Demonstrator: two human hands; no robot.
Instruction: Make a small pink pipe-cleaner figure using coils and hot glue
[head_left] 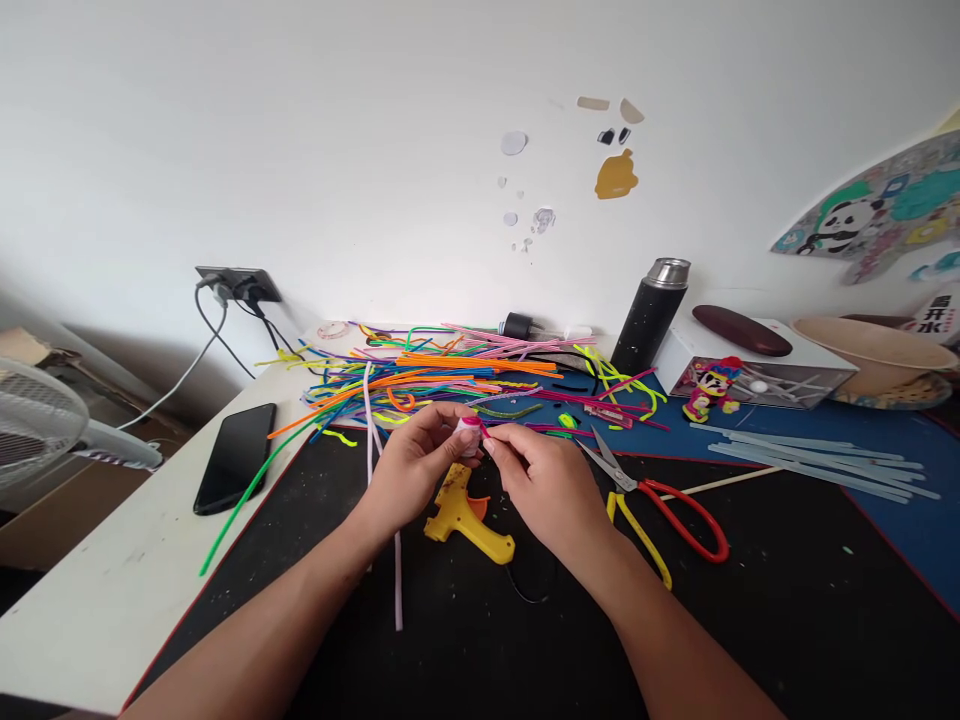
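Observation:
My left hand [412, 465] is closed around a small white-and-pink craft piece [469, 430], which my fingers partly cover. With its thumb and forefinger, my right hand [551, 485] pinches a magenta pipe cleaner [485, 433] against the side of that piece. Just below both hands lies a yellow hot glue gun [472, 525] with an orange trigger, its front end partly hidden by my left hand. Red-handled scissors [679, 505] rest to the right of my right hand, blades partly open. A bent yellow pipe cleaner [646, 538] lies beside them.
Many coloured pipe cleaners [450, 368] are heaped along the wall. Translucent glue sticks [825, 460], a black thermos [651, 315], a small pipe-cleaner figure [711, 390] and a white box [750, 360] stand or lie at right. A phone [235, 458] and fan [45, 420] are at left.

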